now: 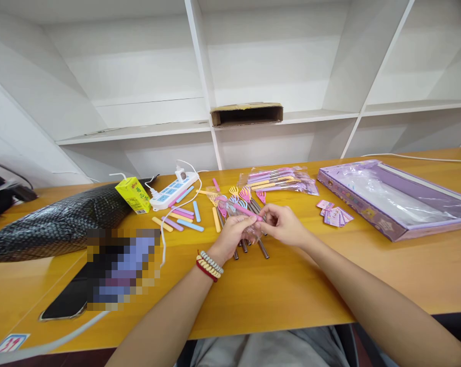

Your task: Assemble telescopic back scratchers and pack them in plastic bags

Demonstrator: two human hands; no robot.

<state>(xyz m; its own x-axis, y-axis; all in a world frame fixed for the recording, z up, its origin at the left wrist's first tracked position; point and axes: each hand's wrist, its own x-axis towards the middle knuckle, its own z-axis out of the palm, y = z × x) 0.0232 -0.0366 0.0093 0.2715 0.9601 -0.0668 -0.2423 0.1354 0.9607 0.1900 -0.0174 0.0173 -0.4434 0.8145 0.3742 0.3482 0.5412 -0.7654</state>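
Both hands meet above the middle of the table around a pink-handled back scratcher (241, 209) with a clear plastic sleeve (252, 233) about it. My left hand (233, 233) is closed on the handle and the sleeve. At the handle's near end, the fingers of my right hand (278, 221) pinch it. Under and behind them lies a pile of back scratchers with metal rods (265, 251) and claw heads (246, 193) in pink, yellow and blue. Loose coloured handle tubes (190, 224) are scattered to the left. How much of the held piece is inside the sleeve is hidden.
Bagged back scratchers (280, 179) lie behind the pile. Small printed cards (335, 215) and a purple display box (397, 233) are at right. Leftward are a power strip (173, 191), yellow drink carton (133, 196), black wrapped parcel (62, 219) and phone (68, 293). White cables cross the table.
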